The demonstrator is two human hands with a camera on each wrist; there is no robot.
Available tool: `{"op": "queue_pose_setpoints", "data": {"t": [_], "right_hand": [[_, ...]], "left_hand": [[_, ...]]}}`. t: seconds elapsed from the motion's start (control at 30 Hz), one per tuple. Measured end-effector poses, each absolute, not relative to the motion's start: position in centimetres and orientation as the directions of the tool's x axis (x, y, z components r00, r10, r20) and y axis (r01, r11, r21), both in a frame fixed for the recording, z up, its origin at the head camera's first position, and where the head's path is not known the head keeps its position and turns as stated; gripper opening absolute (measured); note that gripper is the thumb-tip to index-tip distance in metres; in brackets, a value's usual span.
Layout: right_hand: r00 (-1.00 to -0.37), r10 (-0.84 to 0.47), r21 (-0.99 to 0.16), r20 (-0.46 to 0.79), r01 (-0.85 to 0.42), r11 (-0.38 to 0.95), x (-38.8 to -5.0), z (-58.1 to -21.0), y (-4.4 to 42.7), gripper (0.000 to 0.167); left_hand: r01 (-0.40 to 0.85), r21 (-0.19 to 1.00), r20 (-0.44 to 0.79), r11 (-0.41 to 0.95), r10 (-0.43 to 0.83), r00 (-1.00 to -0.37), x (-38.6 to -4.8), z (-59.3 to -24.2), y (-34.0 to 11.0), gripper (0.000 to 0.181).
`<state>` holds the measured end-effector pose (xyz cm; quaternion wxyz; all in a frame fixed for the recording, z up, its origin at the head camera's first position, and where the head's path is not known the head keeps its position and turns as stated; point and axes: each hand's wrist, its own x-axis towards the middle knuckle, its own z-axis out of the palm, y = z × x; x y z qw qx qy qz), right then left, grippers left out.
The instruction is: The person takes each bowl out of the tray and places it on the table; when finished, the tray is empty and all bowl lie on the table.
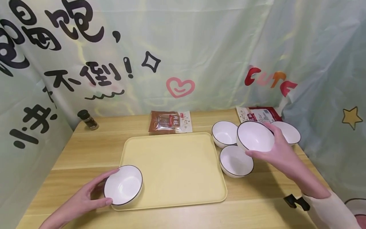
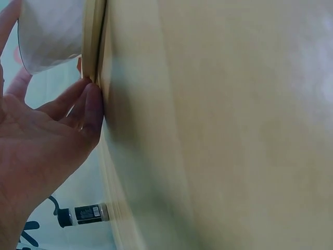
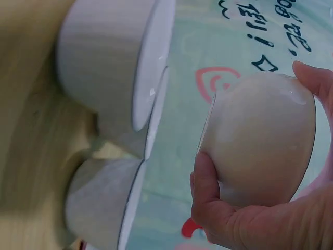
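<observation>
On the near left corner of the yellow tray (image 1: 177, 171) sits a white bowl (image 1: 123, 185) with a dark rim. My left hand (image 1: 87, 195) grips it from the left, thumb at the near side and a finger at the far rim. In the left wrist view, the other fingers of the left hand (image 2: 57, 135) curl by the tray's edge. My right hand (image 1: 278, 152) holds another white bowl (image 3: 260, 140) in the air, pinching its rim between thumb and fingers. Below and behind it stand more white bowls, one at the tray's right edge (image 1: 236, 161) and another (image 1: 224, 134) farther back.
A further bowl (image 1: 288, 132) is at the far right, near a red-and-white packet (image 1: 254, 114). Behind the tray lies a brown spice packet (image 1: 170, 122). A small dark-capped jar (image 1: 88, 120) stands at the back left. Printed curtains enclose the wooden table (image 1: 94, 152).
</observation>
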<state>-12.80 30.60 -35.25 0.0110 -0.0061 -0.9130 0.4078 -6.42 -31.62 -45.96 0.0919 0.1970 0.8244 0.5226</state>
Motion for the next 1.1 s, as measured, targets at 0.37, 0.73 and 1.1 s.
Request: {"op": "queue_pose_setpoints", "data": {"t": [0.37, 0.73, 1.1], "right_hand": [[-0.997, 0.073, -0.701, 0.029, 0.032, 0.712, -11.5, -37.2, 33.7, 0.123], [-0.998, 0.069, -0.669, 0.005, 0.048, 0.742, -10.3, -39.2, 36.4, 0.121], [-0.998, 0.012, -0.678, -0.056, 0.046, 0.733, -10.0, -41.6, 37.6, 0.122]], "left_hand": [[0.219, 0.887, 0.041, 0.406, 0.403, -0.914, -6.3, -45.7, -31.7, 0.086], [0.235, 0.893, 0.058, 0.383, 0.420, -0.906, -6.4, -45.9, -31.7, 0.086], [0.190, 0.890, 0.013, 0.414, 0.393, -0.919, -6.6, -46.0, -31.8, 0.083]]}}
